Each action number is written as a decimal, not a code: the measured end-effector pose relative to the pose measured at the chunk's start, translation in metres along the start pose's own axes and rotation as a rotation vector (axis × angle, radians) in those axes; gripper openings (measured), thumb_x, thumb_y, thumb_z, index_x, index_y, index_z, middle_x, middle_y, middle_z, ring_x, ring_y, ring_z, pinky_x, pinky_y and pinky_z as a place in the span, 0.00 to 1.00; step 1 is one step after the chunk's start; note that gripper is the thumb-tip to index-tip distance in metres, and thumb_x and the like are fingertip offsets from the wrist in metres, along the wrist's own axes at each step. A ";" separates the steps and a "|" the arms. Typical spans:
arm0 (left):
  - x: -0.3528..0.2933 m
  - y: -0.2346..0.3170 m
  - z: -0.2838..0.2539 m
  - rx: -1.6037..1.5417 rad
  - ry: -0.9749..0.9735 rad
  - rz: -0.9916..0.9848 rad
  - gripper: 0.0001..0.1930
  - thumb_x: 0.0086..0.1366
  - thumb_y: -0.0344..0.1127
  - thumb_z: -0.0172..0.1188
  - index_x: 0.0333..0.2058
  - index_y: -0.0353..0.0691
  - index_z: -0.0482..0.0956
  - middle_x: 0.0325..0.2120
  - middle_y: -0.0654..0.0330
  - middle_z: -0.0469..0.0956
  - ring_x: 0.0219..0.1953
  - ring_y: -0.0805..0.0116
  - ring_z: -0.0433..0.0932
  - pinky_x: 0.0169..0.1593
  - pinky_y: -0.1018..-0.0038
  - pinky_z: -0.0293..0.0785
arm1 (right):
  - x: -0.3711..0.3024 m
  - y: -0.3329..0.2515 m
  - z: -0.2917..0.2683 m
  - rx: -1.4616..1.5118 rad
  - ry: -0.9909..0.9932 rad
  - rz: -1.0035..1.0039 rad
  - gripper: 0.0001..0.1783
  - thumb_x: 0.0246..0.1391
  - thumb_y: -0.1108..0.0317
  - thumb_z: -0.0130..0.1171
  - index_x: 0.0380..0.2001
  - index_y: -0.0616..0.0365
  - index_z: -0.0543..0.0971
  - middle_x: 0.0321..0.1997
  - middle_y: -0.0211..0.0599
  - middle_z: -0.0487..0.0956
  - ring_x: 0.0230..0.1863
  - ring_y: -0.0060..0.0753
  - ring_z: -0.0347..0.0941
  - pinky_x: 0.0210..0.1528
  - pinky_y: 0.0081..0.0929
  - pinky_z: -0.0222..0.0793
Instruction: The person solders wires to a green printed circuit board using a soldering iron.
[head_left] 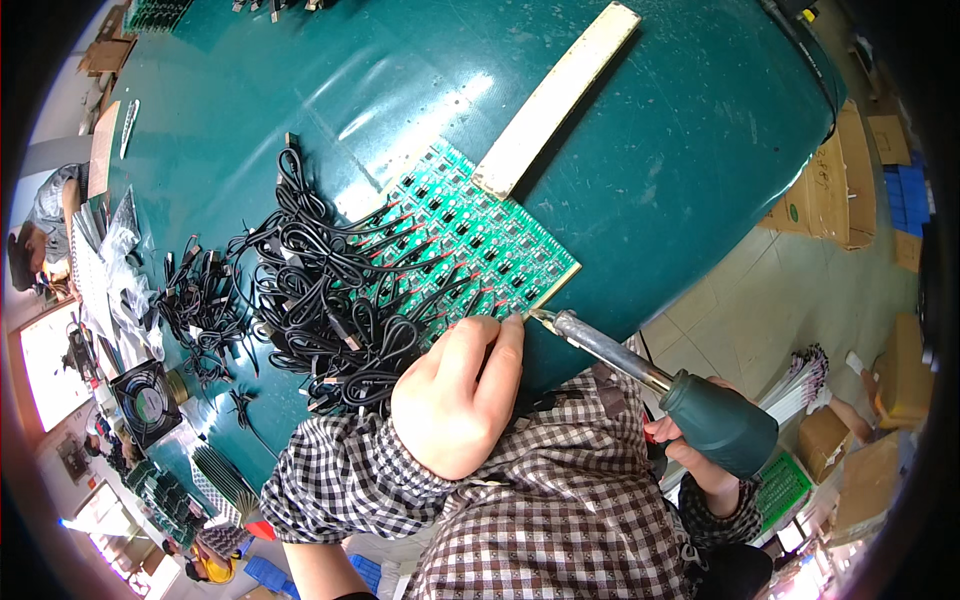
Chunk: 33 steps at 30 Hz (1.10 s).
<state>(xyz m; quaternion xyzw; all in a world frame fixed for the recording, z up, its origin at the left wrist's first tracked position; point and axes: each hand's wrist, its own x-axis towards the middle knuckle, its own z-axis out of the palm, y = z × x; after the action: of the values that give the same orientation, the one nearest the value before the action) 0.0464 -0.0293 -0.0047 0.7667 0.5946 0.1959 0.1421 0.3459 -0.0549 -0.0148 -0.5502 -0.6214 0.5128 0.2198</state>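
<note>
A panel of green circuit boards [535, 255] lies on the table, with thin red and black wires attached along several rows. A big heap of coiled black cables [300, 250] sits against the panel's left side. My left hand [455, 390] rests at the panel's near edge, fingers pinched together and pointing down; what they hold is hidden beneath them. My right hand [695, 455] is wrapped round the dark green handle of a soldering iron [615, 352]. Its metal barrel slants up to the left, and the tip is at the panel's near corner, close to my left fingertips.
A long pale bar [560, 95] lies across the panel's far edge on the green table [690, 130]. Smaller cable bundles [205, 310] and a black square fan [147, 402] are at the left. Cardboard boxes [835, 185] stand on the floor at right. Other people are at far left.
</note>
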 end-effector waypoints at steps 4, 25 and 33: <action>0.001 0.000 -0.001 -0.003 -0.009 0.005 0.21 0.47 0.18 0.67 0.44 0.30 0.83 0.33 0.56 0.76 0.30 0.63 0.80 0.32 0.72 0.80 | -0.003 0.006 0.002 0.031 0.007 -0.012 0.23 0.42 0.54 0.80 0.35 0.58 0.84 0.30 0.38 0.83 0.27 0.37 0.78 0.29 0.29 0.72; 0.001 0.000 -0.002 -0.012 -0.023 0.004 0.21 0.47 0.18 0.67 0.44 0.30 0.83 0.33 0.56 0.76 0.31 0.63 0.80 0.32 0.72 0.79 | -0.004 0.004 0.002 0.089 0.003 0.090 0.23 0.39 0.54 0.81 0.33 0.59 0.84 0.31 0.38 0.82 0.30 0.38 0.79 0.33 0.30 0.75; 0.001 0.000 -0.001 -0.004 -0.011 0.011 0.21 0.47 0.18 0.67 0.44 0.30 0.83 0.33 0.56 0.75 0.30 0.63 0.80 0.32 0.72 0.79 | -0.005 0.007 0.005 0.121 0.052 0.076 0.23 0.41 0.52 0.80 0.33 0.58 0.85 0.30 0.36 0.83 0.29 0.35 0.79 0.32 0.29 0.74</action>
<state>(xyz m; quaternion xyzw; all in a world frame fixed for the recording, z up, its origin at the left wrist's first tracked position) 0.0458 -0.0286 -0.0038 0.7706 0.5894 0.1936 0.1457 0.3466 -0.0622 -0.0215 -0.5721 -0.5622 0.5428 0.2491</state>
